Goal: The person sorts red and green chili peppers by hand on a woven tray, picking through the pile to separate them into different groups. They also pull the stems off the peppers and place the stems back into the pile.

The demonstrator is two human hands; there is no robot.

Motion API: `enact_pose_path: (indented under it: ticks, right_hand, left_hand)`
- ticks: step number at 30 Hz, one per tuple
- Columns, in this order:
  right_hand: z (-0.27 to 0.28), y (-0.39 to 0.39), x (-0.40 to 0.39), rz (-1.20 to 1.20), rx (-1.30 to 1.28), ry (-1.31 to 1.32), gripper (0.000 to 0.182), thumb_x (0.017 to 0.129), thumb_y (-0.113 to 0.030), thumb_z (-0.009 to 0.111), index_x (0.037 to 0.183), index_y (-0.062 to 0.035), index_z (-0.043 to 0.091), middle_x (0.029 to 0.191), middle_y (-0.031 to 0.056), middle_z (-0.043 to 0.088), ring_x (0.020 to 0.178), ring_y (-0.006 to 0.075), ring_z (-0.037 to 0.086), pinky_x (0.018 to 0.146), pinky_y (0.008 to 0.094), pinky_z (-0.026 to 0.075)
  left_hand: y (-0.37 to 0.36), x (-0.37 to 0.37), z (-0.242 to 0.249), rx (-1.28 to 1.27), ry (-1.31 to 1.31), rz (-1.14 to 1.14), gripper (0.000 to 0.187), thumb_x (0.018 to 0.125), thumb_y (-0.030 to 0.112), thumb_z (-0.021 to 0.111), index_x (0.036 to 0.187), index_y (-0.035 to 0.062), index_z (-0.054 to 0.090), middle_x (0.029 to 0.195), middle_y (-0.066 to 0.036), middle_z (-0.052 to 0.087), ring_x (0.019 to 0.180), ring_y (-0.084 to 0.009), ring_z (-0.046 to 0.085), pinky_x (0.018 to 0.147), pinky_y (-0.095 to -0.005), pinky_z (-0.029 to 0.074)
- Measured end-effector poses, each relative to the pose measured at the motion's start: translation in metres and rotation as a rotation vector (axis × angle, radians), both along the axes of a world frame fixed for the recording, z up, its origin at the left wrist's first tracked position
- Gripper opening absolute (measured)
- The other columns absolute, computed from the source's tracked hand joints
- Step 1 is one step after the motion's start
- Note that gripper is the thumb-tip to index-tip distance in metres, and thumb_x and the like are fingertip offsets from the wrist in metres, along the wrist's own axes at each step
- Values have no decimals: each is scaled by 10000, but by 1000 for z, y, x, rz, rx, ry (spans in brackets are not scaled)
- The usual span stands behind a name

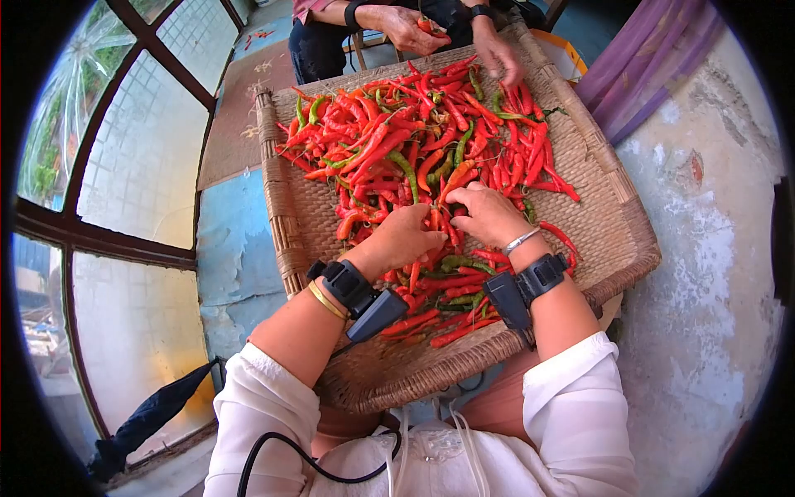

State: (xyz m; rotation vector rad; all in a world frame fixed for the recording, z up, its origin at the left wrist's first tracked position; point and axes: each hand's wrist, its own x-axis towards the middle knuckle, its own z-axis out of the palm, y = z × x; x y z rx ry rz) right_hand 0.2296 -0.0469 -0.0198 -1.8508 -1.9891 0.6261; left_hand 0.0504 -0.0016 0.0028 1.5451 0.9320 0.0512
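In the head view, both hands are in among the peppers (377, 149), which lie heaped on a woven tray (613, 195) in front of the person. The left hand (399, 240) comes in with its fingers bent and drawn narrow over the red ones; whether it grips one, the view does not tell. The right hand (489, 217) is just across from it, fingers curled down, fingertips at the heap — its hold cannot be made out either.

Red dominates here, with green ones mixed in, and a batch of red and green lies nearer the person, below the hands. Dark devices are strapped to both wrists, and there's a silver bracelet (522, 240) on the right, a gold-coloured one (326, 300) on the left.

Over at the far edge, another person's hand (410, 31) holds a red pepper (427, 26), while that person's other hand (497, 56) hangs fingers-down at the heap. Off to the left, a dark folded umbrella (157, 414) leans by the window (137, 306); a purple curtain (646, 66) drapes at upper right.
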Motion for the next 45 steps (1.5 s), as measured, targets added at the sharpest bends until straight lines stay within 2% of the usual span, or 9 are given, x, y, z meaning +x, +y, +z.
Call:
enact_pose_path:
  ticks: [12, 14, 17, 23, 30, 34, 36, 39, 45]
  right_hand:
    - [-23, 13, -12, -235, -114, -24, 241, 665, -254, 633, 798, -55, 612, 795, 192, 603, 746, 340, 582, 667, 418, 463]
    - [-16, 18, -3, -316, -183, 271, 222, 658, -232, 612, 782, -48, 611, 776, 201, 591, 689, 345, 577, 635, 406, 465]
    - [0, 14, 5, -409, -253, 733, 161, 784, -152, 563, 847, -4, 570, 673, 36, 595, 495, 88, 520, 436, 221, 409]
    - [33, 5, 11, -280, -415, 1124, 139, 821, -149, 534, 899, -34, 544, 676, 18, 594, 499, 33, 524, 404, 157, 383]
    - [36, 12, 65, -964, 356, 1284, 134, 821, -197, 541, 853, -69, 557, 651, 0, 556, 509, 69, 526, 389, 183, 392]
    - [21, 7, 49, -760, 13, 924, 120, 806, -147, 536, 871, -55, 574, 680, 15, 583, 498, 60, 515, 383, 183, 371]
    - [33, 3, 18, -326, -228, 687, 196, 791, -179, 573, 873, -3, 601, 708, 34, 594, 540, 98, 542, 477, 232, 449]
    - [24, -2, -11, -27, -424, 756, 229, 769, -191, 609, 871, 13, 591, 729, 43, 603, 562, 110, 551, 513, 257, 455]
    - [16, -3, -19, -83, -428, 744, 197, 769, -187, 604, 826, 2, 588, 669, 31, 584, 535, 98, 532, 498, 247, 434]
  left_hand:
    - [1, 3, -4, 47, 67, -25, 235, 833, 180, 577, 930, -4, 466, 738, -44, 572, 568, -87, 533, 484, -224, 440]
    - [1, 3, -3, 74, 101, -40, 213, 836, 174, 572, 920, 1, 481, 716, -30, 563, 570, -84, 528, 492, -218, 438]
    - [3, 1, -17, 54, 18, -71, 226, 807, 191, 600, 850, -11, 508, 687, -61, 565, 553, -124, 553, 487, -264, 440]
    - [1, 1, -20, -56, -120, -142, 199, 810, 182, 597, 819, -2, 524, 635, -43, 555, 543, -103, 522, 490, -265, 430]
    - [-3, 2, -9, 16, -5, -178, 169, 844, 166, 543, 812, 0, 526, 672, -37, 565, 569, -113, 542, 509, -259, 442]
    - [-2, 2, -6, -72, -46, -22, 149, 870, 158, 507, 858, 11, 531, 720, -26, 577, 596, -89, 541, 530, -237, 449]
    - [-1, 3, -8, -74, -65, 19, 140, 883, 160, 496, 889, 23, 528, 720, -4, 574, 609, -60, 531, 537, -208, 443]
    - [1, 4, -19, -33, -259, 163, 147, 879, 155, 508, 901, 20, 560, 731, 2, 577, 623, -45, 524, 543, -200, 437]
    - [10, -2, -15, -87, -255, 204, 191, 873, 166, 528, 962, 14, 602, 735, 23, 567, 587, -32, 471, 527, -173, 393]
